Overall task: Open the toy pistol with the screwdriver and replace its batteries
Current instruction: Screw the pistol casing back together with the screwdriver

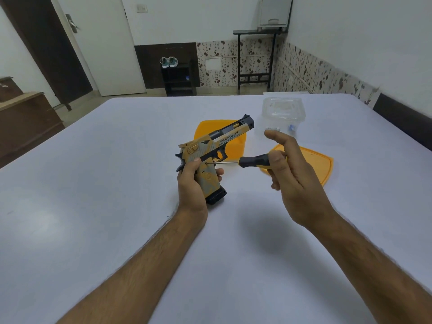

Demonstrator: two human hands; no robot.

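Even, soft light; wide-angle edge distortion

Toy pistol [211,150]: matt tan plastic showing, slide looking black. Screwdriver [247,161]: bare shiny metal shaft, black-and-yellow handle looking rubbery. Clear plastic box [283,113] sitting near the table's far right corner. Yellow plastic lids [313,163] looking smooth. Table [93,183] showing smooth, faintly glossy white.

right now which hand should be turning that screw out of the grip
Right. The right hand already holds the screwdriver, tip at the screw in the toy pistol grip; the left hand holds the pistol steady.
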